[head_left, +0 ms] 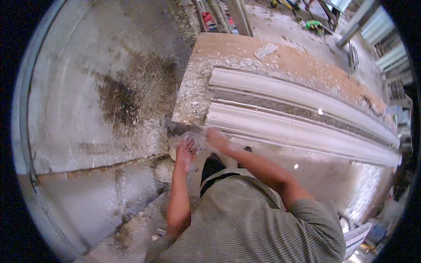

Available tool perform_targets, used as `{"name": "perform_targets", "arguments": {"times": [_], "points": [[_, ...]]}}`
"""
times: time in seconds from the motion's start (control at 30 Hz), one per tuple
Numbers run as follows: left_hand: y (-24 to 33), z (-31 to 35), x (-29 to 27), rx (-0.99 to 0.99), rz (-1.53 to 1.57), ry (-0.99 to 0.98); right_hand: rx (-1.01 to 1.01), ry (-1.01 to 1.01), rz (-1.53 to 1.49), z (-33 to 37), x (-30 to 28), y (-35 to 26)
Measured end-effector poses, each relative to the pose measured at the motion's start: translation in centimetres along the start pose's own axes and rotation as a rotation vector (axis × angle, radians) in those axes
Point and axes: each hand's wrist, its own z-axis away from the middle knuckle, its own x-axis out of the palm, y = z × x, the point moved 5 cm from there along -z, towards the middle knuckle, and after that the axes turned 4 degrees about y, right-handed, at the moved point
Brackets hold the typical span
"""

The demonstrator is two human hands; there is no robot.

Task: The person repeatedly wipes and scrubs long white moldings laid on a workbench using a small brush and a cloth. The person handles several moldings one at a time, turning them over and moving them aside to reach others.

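1. the left hand [186, 149] is over the pale clutter at the near corner of the board, its fingers spread and slightly bent, with a whitish film on the skin.
2. the right hand [216, 139] is just beside the near end of the lower strip; it is blurred, so i cannot tell whether its fingers pinch anything or are pressed together.
3. between the hands is a pale grey mass [198, 140], too smeared to identify or to tell whether either hand touches it.
4. the lower strip [280, 128] and the upper strip [263, 85] lie side by side on the board, long, white and smooth, with moulded ridges along their length; a rough grey band runs between them.
5. the board [228, 44] is flat and orange-brown, crusted with white crumbs, thickest toward its left end; a thin, ragged white scrap [265, 51] lies near its far edge.
6. at the top, a frame [243, 19] with long narrow bays holds a red packet [208, 21] in one of them.
7. to the left, a broad grey panel [66, 109] has a dark, grainy stain [120, 98] and scattered grit.
8. below the left hand sits a rounded, chalky lump [165, 170].
9. a bright green object [313, 27] lies on the dusty floor [272, 22] beyond.
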Motion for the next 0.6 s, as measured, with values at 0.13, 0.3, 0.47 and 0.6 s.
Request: {"name": "perform_targets", "arguments": {"times": [0.13,0.3,0.47,0.6], "points": [[4.4,0.9,7.0,-0.079,0.228,-0.102,-0.478,0.519,-0.107,5.8,-2.8,-7.5],[7.8,-0.5,8.7,0.065,-0.405,-0.21,-0.004,0.275,-0.386,10.9,-7.9,-0.1],[8.2,-1.6,9.5,0.345,-1.056,-0.657,0.514,0.658,-0.978,17.9,-8.7,8.5],[9.7,-3.1,8.7,0.525,-1.214,-0.887,0.533,0.987,-1.315,21.0,-6.5,9.8]]}}
